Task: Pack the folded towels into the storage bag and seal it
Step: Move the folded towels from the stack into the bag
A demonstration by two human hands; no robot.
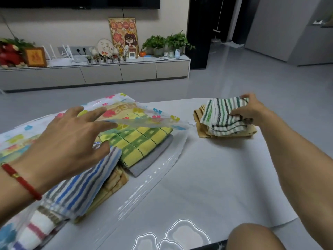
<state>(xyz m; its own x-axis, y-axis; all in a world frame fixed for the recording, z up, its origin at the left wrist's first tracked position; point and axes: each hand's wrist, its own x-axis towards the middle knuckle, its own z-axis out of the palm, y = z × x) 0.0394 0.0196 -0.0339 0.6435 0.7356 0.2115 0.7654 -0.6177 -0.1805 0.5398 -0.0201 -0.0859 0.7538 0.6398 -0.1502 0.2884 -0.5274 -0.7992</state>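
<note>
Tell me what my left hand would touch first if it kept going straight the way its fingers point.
Probably the clear flower-printed storage bag flap just past the left hand's fingertips; depth is uncertain.

left wrist: red cord bracelet [21,181], small gold bead | forearms bare, no sleeves

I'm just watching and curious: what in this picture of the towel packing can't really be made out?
- Storage bag: its far left end and seal strip run off the head view's left edge.
- Tan towel: mostly covered by the green striped towel in the right hand.
- Brown towel: largely hidden under the blue striped towel.
- Left hand: blurred, contact with the bag unclear.
- Shelf ornaments: too small.
</note>
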